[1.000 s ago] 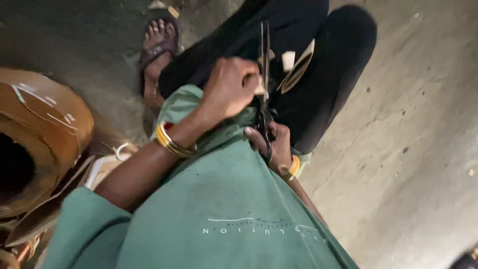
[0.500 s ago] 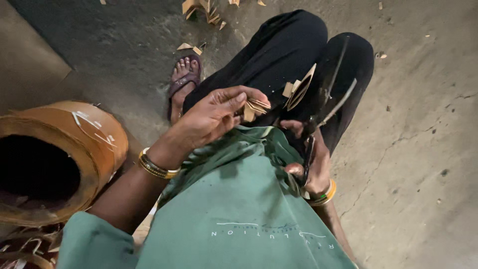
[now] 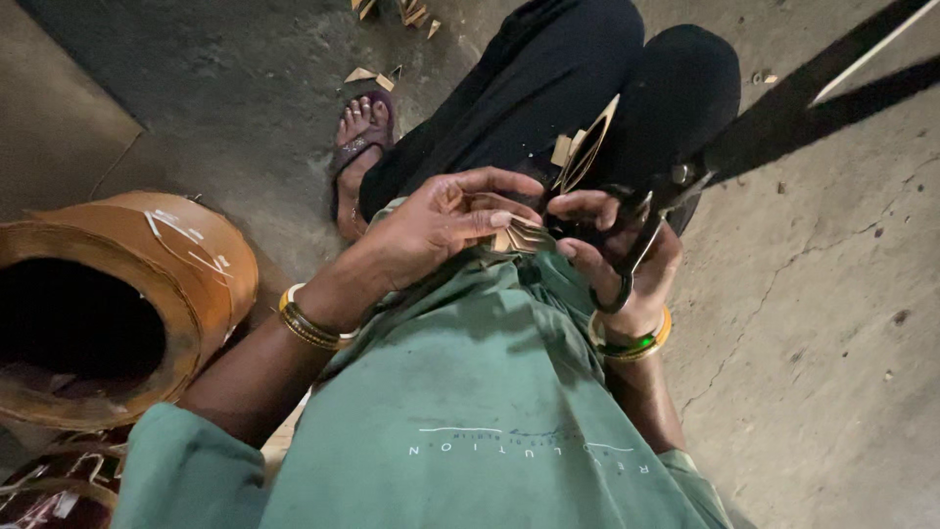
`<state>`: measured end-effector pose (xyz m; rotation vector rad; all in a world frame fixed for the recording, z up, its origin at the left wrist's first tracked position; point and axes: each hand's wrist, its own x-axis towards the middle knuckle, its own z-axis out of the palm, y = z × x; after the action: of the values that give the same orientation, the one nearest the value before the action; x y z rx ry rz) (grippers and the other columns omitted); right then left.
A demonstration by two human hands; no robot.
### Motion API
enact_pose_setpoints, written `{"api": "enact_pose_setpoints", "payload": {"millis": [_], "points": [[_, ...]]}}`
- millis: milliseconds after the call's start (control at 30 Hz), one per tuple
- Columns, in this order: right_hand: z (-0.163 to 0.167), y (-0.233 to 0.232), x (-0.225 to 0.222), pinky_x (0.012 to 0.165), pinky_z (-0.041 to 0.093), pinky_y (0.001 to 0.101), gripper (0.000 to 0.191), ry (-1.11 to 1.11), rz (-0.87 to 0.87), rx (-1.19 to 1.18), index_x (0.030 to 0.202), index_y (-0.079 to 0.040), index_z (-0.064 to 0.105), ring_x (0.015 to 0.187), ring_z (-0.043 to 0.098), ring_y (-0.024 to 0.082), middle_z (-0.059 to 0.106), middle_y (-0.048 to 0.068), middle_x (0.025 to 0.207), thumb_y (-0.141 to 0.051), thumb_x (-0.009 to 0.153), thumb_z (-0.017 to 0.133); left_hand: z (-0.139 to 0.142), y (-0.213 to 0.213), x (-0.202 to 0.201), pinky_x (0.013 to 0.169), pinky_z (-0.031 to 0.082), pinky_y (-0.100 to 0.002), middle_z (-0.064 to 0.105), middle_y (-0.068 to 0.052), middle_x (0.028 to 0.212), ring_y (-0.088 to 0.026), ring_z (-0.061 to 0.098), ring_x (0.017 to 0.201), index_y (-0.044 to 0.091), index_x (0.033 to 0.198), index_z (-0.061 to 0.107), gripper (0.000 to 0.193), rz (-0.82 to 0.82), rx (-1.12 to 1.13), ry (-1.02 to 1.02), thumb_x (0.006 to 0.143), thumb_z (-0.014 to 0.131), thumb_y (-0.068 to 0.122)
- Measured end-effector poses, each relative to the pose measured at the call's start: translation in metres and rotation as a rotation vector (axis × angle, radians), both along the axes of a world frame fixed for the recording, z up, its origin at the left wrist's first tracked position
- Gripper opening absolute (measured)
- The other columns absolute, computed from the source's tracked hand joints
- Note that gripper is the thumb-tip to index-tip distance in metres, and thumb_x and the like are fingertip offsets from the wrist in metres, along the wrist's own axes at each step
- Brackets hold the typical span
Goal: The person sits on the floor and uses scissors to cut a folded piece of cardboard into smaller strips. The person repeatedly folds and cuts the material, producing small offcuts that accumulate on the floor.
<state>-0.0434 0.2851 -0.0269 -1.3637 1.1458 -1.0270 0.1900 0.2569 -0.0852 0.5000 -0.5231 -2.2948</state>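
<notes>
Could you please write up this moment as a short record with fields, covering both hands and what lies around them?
Left hand: holds a small stack of tan strips between thumb and fingers
Right hand: grips large shears, fingers through a handle loop, blades pointing up and right
Wrists: bangles on both
Lap: more tan offcuts on the black trousers
Floor: concrete, scraps near the sandalled foot
Left side: big roll of tan sheet
</notes>
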Motion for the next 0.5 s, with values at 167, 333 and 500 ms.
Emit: {"api": "enact_pose_setpoints", "payload": {"millis": [167,333,500], "points": [[-0.008,-0.004,-0.005,0.1,0.062,0.0396,0.035,-0.079,0.065,0.069,0.106,0.0,0.048,0.112,0.072,0.028,0.07,0.027,0.114,0.008,0.089,0.078,0.0,0.001,-0.006,0.098,0.057,-0.031,0.071,-0.01,0.118,-0.015,0.07,0.109,-0.002,0.139,0.056,0.043,-0.028,-0.072,-0.092,0.099,0.067,0.008],[-0.013,-0.002,-0.006,0.096,0.06,0.0369,0.036,-0.115,0.05,0.142,0.105,0.0,0.049,0.109,0.071,0.025,0.071,0.027,0.115,0.006,0.088,0.08,0.0,0.001,-0.011,0.097,0.056,-0.03,0.073,-0.009,0.112,-0.015,0.07,0.105,-0.003,0.14,0.057,0.045,-0.049,-0.072,-0.09,0.098,0.069,0.009],[-0.009,0.0,-0.005,0.098,0.061,0.0381,0.034,-0.148,0.018,0.182,0.107,0.001,0.05,0.109,0.071,0.026,0.071,0.026,0.114,0.003,0.089,0.08,0.002,0.0,-0.012,0.097,0.056,-0.03,0.074,-0.009,0.113,-0.015,0.07,0.106,-0.003,0.14,0.056,0.046,-0.052,-0.074,-0.088,0.098,0.069,0.011]]}}
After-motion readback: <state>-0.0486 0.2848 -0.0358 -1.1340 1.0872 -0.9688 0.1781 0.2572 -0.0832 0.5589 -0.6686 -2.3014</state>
